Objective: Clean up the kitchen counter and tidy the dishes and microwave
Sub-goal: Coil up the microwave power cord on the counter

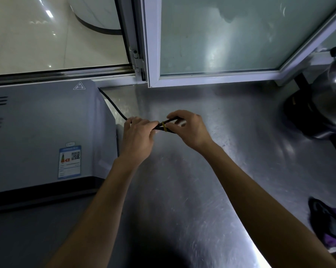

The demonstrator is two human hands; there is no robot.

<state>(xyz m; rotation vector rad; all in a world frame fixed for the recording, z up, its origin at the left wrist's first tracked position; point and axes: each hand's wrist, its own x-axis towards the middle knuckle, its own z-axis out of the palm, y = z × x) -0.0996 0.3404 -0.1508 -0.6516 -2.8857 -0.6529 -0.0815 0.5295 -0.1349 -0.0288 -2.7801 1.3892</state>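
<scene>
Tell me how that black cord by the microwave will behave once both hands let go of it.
The cord is probably floppy: it sags in a curve from behind the microwave. The folded part should stay bundled, since a yellow rubber band wraps it between the left hand and right hand. It likely slides easily on the smooth steel counter.

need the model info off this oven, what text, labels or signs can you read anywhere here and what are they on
No words or numbers can be read.
Hot-surface warning triangle, wavy heat lines, no words: top rear corner of the microwave.
Blue-edged energy label with QR code, on the microwave's top: print too small and blurred.
Small white tag above that label: unreadable.
The power cord and the kettle show no text.
</scene>
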